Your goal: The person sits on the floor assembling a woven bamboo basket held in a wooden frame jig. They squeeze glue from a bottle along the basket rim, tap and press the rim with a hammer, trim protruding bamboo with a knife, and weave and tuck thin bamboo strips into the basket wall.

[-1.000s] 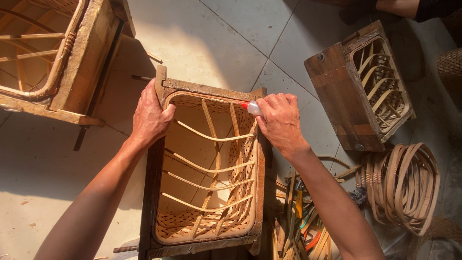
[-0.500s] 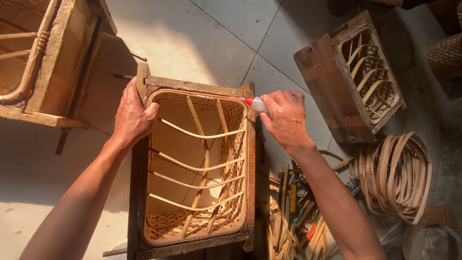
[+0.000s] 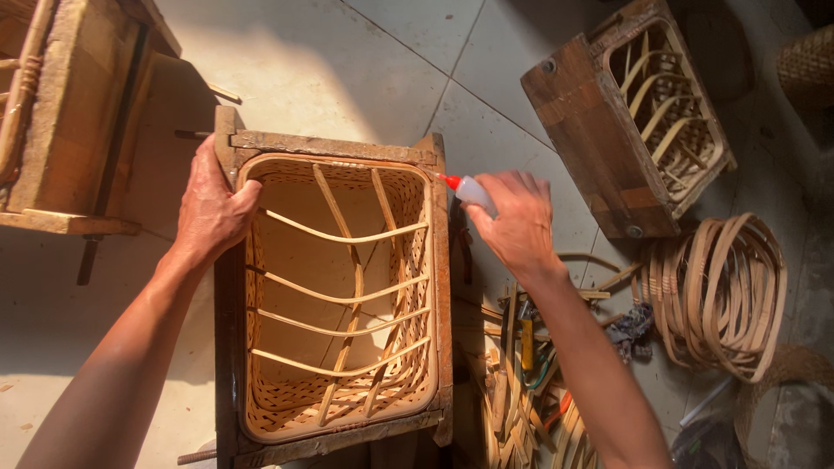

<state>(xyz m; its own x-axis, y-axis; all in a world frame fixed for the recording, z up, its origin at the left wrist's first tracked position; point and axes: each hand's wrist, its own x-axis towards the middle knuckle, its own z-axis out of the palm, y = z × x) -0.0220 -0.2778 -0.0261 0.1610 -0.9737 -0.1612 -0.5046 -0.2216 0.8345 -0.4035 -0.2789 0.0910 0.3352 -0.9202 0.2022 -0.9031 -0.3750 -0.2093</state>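
The left hand curls its fingers over the rim of the woven basket in its wooden frame. The right hand pinches a small glue bottle, its red tip at the frame's corner.

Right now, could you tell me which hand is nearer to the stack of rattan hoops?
Right. The right hand, holding a small bottle, is between mould and rattan hoops; the left hand grips the mould's far side.

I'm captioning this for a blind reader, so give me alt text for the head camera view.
A person's right hand holds a small red-tipped squeeze bottle at the rim of a woven basket set in a wooden frame, while the left hand grips the frame's other side. Coiled cane hoops and a second framed basket lie nearby.
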